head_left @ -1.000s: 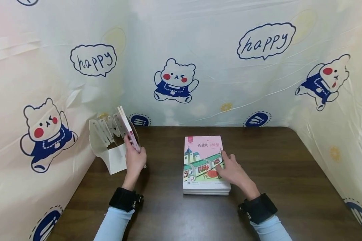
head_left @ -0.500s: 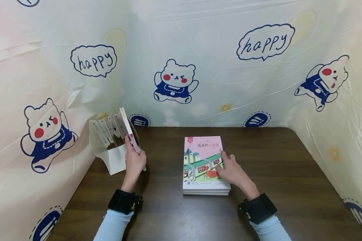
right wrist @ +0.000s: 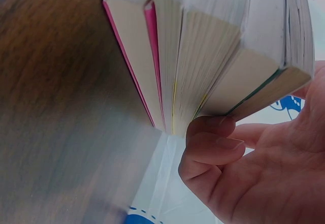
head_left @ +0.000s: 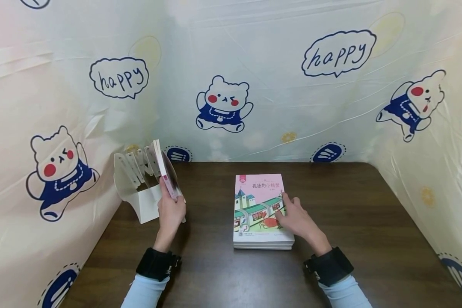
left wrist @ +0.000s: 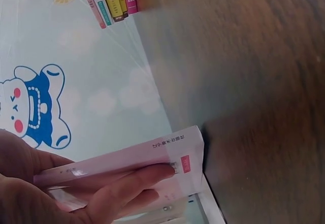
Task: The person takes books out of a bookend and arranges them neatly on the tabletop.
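A slim book with a pink spine (left wrist: 122,155) stands upright in my left hand (head_left: 172,214), thumb on one side and fingers on the other. It leans at the right end of a white desktop book rack (head_left: 150,203), in front of the end panel. My right hand (head_left: 298,216) rests on the right edge of a stack of books (head_left: 259,209) with a pink illustrated cover on top. In the right wrist view its curled fingers (right wrist: 213,148) touch the page edges of the upper books. How far the slim book sits inside the rack is partly hidden by my left hand.
The rack's white dividers (head_left: 136,164) fan out left of the held book. Both stand on a dark wooden table (head_left: 342,205). A cloth with printed bears (head_left: 225,105) hangs behind and along the sides. Coloured book spines (left wrist: 109,0) show in the left wrist view.
My left hand and the slim book have moved slightly down and turned, with more of the book's right face showing. The right hand and the stack have stayed in place.
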A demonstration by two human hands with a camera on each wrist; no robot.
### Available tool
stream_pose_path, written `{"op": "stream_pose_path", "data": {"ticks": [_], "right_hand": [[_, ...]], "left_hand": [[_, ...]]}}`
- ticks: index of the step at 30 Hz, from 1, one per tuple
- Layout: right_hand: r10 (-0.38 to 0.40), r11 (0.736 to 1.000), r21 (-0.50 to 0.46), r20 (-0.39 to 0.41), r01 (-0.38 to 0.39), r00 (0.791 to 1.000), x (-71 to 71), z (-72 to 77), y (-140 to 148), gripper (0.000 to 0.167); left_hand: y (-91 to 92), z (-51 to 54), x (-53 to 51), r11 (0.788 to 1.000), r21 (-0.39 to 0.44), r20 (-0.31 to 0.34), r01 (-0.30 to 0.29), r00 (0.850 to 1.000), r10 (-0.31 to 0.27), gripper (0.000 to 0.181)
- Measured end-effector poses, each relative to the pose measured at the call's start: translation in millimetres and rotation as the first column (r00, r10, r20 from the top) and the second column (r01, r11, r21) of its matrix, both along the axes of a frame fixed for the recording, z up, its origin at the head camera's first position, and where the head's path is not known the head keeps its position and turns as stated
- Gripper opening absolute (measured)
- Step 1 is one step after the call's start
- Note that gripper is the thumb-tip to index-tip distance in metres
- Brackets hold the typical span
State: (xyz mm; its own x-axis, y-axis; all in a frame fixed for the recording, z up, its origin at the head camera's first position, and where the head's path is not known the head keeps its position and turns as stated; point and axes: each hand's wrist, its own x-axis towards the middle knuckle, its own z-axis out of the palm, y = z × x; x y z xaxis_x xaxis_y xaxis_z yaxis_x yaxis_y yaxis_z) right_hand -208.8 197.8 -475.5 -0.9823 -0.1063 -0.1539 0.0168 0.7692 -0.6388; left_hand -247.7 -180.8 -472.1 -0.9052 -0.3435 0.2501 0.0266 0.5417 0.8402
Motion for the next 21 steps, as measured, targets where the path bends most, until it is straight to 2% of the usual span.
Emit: {"op": "stream_pose_path", "data": {"ticks": [13,21], "right_hand": [[-0.001,1.0,-0.01,0.002,0.001,1.0,0.7,2.7,-1,0.083],[0.004,1.0,-0.006,0.007,-0.004,1.0,-0.2,3.1,-2,0.08]], "left_hand": [[0.0,3.1,12.5,1.0,-0.011,-0.057,0.014,0.998,-0.015,0.08],[0.4,6.8,21.6,0.999,-0.051,-0.08,0.005,0.997,-0.009,0.081]]}}
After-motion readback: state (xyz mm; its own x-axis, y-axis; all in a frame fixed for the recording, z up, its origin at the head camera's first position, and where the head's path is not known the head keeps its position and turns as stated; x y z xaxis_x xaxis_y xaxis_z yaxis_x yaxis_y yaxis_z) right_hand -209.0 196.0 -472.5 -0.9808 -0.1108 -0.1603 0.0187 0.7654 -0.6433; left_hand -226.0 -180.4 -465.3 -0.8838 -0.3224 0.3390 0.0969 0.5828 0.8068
